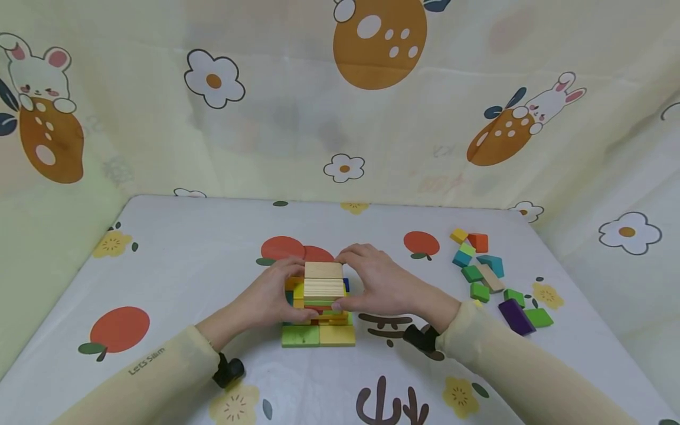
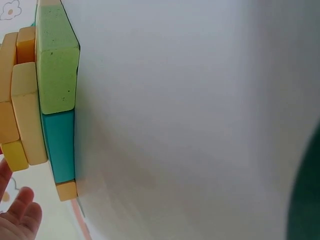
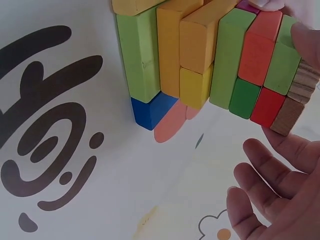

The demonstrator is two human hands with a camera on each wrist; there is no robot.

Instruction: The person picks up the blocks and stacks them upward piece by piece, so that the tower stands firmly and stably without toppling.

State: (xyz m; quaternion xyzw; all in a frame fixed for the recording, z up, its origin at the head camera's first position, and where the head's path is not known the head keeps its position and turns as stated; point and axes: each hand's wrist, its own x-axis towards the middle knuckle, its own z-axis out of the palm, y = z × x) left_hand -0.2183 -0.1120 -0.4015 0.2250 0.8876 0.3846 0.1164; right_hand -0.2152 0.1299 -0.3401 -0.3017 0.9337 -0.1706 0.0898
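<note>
On my head view, going left to right: left sleeve comes in from the lower left of the frame, and my left hand (image 1: 276,292) sits against the left side of the block stack (image 1: 319,301) at frame centre, fingers curled round its edge, thumb at the lower front. The stack stands on the printed tablecloth (image 1: 175,254), just below a red fruit print. Top piece is a plain wood block (image 1: 323,270), a second wood slab under it, then thin green, red and orange layers, with a green base block (image 1: 300,335) and a yellow base block (image 1: 337,334) side by side at the bottom front. My right hand (image 1: 374,283) clamps the right side of the stack, fingers over the upper back edge, thumb at the front near the green layer. So both hands are holding the stack between them, neither one spread wide. Left wrist view shows only the stack's green, teal and yellow edges in the upper left of the frame and a few fingertips (image 2: 20,212) at lower left; grip itself not visible there. Right wrist view: thumb on the top right of the stack, the other fingers (image 3: 272,170) loose and apart from the blocks at lower right. Right of centre on the head view, well apart from the stack, loose blocks (image 1: 480,268) lie scattered, with a purple block (image 1: 515,316) at the lower end.
</note>
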